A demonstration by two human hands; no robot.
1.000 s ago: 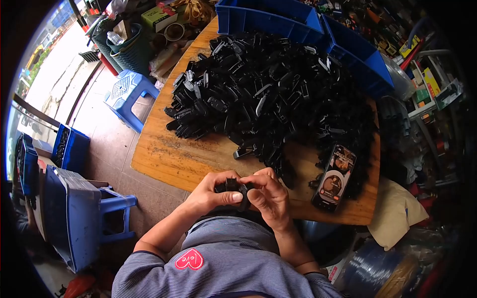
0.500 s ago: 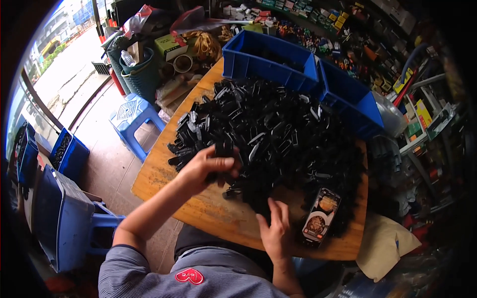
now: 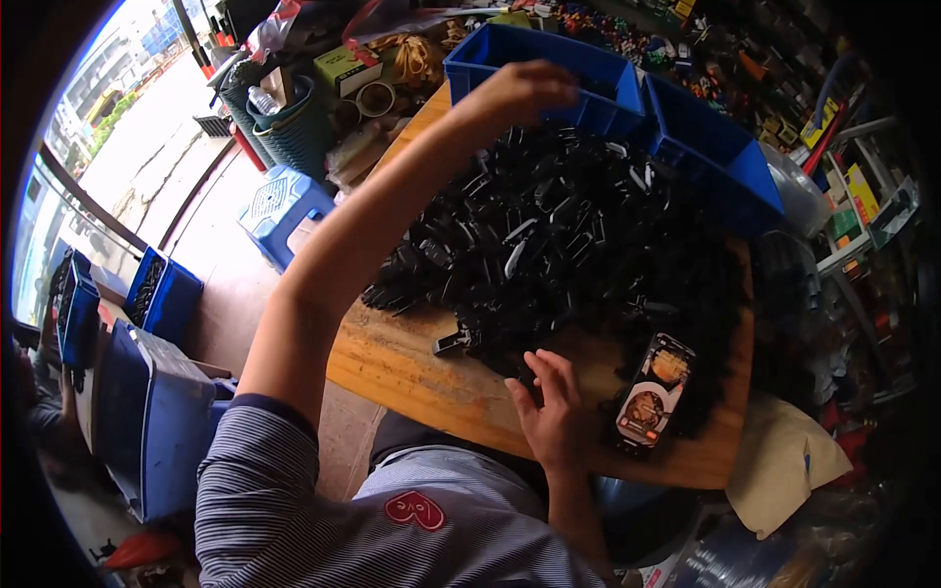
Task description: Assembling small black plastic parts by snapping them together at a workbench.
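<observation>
A large heap of small black plastic parts (image 3: 549,235) with some metallic glints covers most of the wooden table (image 3: 421,377). My left arm stretches across the heap's left side, and my left hand (image 3: 524,90) is over the near part of a blue bin (image 3: 613,118) at the back. Its fingers are smeared by motion, so whether anything is in them does not show. By the heap's near edge, my right hand (image 3: 551,407) has its thumb and fingers apart, with nothing visible between them. One black part (image 3: 451,342) lies at the heap's near left edge.
A second blue bin (image 3: 716,162) stands at the back right. A lit phone (image 3: 655,394) lies on the table right of my right hand. A blue stool (image 3: 284,211) and blue crates (image 3: 165,299) are on the floor to the left. Cluttered shelves line the right side.
My left hand has moved from the heap's near left up and away to the far blue bin. My right hand stays near the table's front. The whole view has shifted slightly.
</observation>
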